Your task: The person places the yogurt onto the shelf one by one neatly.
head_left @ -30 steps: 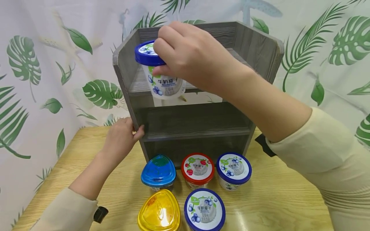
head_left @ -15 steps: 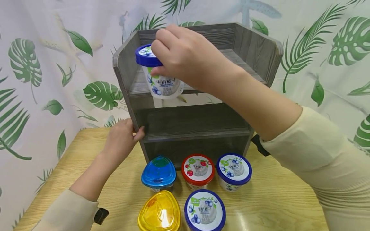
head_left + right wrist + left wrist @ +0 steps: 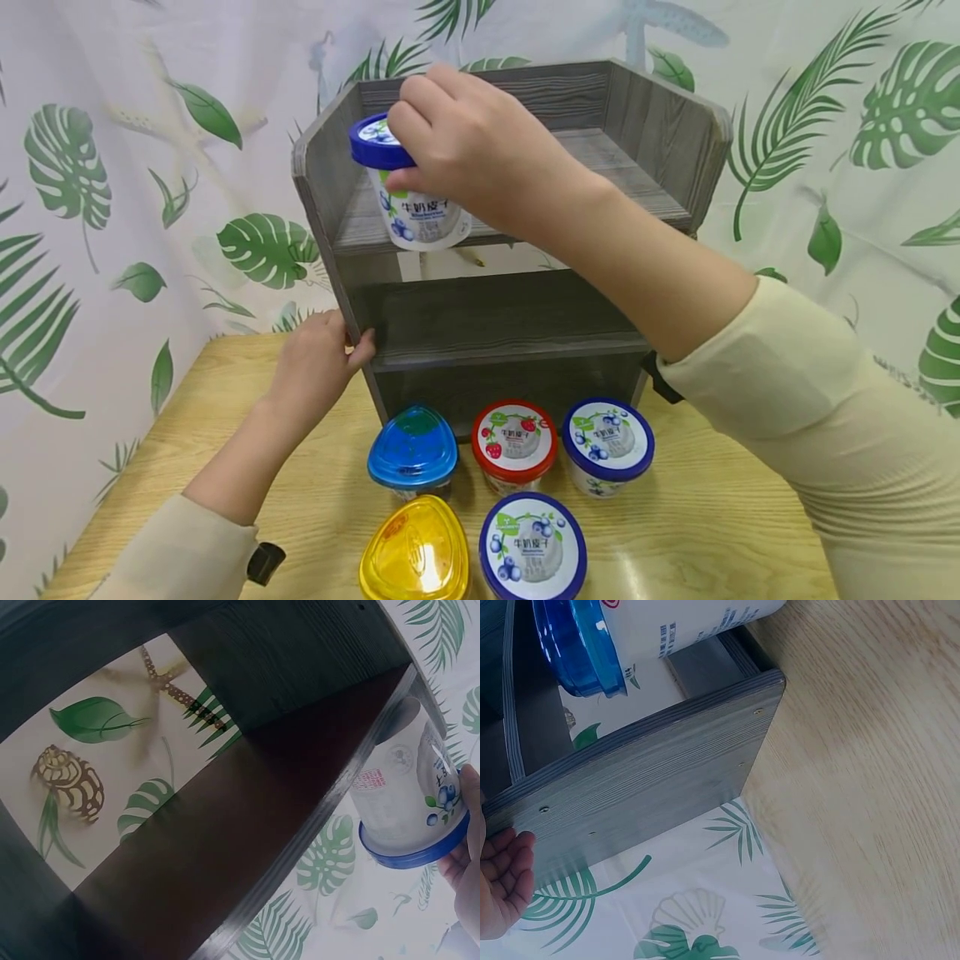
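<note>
My right hand (image 3: 472,142) grips a white tub with a dark blue lid (image 3: 422,218), printed with blueberries. It holds the tub upright at the left front of the upper board (image 3: 607,162) of a grey wooden shelf (image 3: 495,312); whether the base touches the board I cannot tell. In the right wrist view the same tub (image 3: 401,791) shows beside the shelf's edge, fingers on its lid side. My left hand (image 3: 311,358) grips the shelf's left side panel, thumb at the front edge. Its curled fingers show against the panel (image 3: 652,757) in the left wrist view.
Before the shelf on the wooden table (image 3: 720,500) stand a blue-lidded triangular tub (image 3: 414,450), a red-lidded strawberry tub (image 3: 514,442), a blueberry tub (image 3: 608,442), a yellow-lidded triangular tub (image 3: 416,550) and another blueberry tub (image 3: 532,546). A leaf-patterned cloth (image 3: 795,100) hangs behind.
My right hand has shifted slightly left with the blueberry tub, and the right forearm has drawn left too. My left hand keeps its grip on the shelf.
</note>
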Action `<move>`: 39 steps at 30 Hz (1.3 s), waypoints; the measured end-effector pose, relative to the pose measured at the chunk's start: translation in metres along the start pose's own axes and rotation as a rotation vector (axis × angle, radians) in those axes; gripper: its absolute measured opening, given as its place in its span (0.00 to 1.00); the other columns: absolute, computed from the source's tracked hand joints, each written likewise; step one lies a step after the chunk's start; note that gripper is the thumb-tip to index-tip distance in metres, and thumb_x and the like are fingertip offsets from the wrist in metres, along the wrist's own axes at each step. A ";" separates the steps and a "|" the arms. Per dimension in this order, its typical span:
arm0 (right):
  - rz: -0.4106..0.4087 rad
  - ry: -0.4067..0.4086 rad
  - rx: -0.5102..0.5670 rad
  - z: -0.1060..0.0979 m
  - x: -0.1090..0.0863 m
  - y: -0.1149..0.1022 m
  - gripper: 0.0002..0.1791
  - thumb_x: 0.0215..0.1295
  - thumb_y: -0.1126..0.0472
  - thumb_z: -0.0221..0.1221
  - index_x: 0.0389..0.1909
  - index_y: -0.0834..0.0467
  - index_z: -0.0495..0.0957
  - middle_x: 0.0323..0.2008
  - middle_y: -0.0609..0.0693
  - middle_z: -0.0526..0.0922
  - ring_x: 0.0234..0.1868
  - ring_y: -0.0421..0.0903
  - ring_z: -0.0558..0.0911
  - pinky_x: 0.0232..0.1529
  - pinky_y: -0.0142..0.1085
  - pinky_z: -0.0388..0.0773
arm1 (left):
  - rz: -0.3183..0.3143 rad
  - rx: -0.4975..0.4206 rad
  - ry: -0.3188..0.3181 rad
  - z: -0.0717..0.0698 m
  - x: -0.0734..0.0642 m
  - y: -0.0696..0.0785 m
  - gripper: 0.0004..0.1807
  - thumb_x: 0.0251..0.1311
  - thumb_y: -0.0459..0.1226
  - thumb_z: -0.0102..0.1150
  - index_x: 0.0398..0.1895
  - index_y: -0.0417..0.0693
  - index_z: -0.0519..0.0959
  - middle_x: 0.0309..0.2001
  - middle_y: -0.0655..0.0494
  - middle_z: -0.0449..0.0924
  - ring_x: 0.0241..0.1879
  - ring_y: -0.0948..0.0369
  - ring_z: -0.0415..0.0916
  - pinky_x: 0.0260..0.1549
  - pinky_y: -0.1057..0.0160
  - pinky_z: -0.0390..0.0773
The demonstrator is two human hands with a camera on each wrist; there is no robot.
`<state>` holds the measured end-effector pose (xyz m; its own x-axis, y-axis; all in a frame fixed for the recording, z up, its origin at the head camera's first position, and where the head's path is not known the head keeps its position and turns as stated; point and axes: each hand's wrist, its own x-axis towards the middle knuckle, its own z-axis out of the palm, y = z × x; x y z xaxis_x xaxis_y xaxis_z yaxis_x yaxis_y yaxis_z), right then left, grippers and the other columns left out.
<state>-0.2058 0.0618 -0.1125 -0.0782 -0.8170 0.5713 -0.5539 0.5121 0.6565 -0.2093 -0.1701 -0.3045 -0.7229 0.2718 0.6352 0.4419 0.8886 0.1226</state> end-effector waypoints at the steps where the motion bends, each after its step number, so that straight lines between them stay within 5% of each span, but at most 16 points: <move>1: 0.000 0.005 0.004 0.001 0.000 0.000 0.26 0.70 0.49 0.47 0.44 0.71 0.74 0.38 0.61 0.79 0.41 0.53 0.77 0.51 0.37 0.76 | 0.001 -0.002 0.003 0.000 0.000 0.000 0.11 0.57 0.36 0.59 0.23 0.38 0.72 0.20 0.45 0.74 0.22 0.49 0.71 0.22 0.56 0.73; 15: 0.127 -0.090 0.129 0.010 0.008 0.000 0.23 0.68 0.50 0.50 0.45 0.70 0.72 0.41 0.60 0.78 0.42 0.54 0.75 0.51 0.38 0.74 | -0.026 0.004 -0.013 -0.001 0.000 0.000 0.11 0.58 0.37 0.58 0.24 0.38 0.73 0.21 0.45 0.75 0.23 0.50 0.71 0.23 0.56 0.73; 39: 0.171 -0.040 0.196 0.029 0.009 0.006 0.21 0.68 0.52 0.51 0.45 0.68 0.73 0.41 0.59 0.77 0.42 0.54 0.74 0.51 0.38 0.73 | -0.011 0.017 0.000 0.000 0.001 0.000 0.12 0.58 0.37 0.59 0.23 0.38 0.72 0.20 0.45 0.74 0.23 0.49 0.72 0.23 0.55 0.73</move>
<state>-0.2339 0.0497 -0.1182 -0.2154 -0.7345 0.6435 -0.6792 0.5861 0.4417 -0.2099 -0.1699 -0.3040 -0.7276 0.2624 0.6338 0.4249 0.8978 0.1161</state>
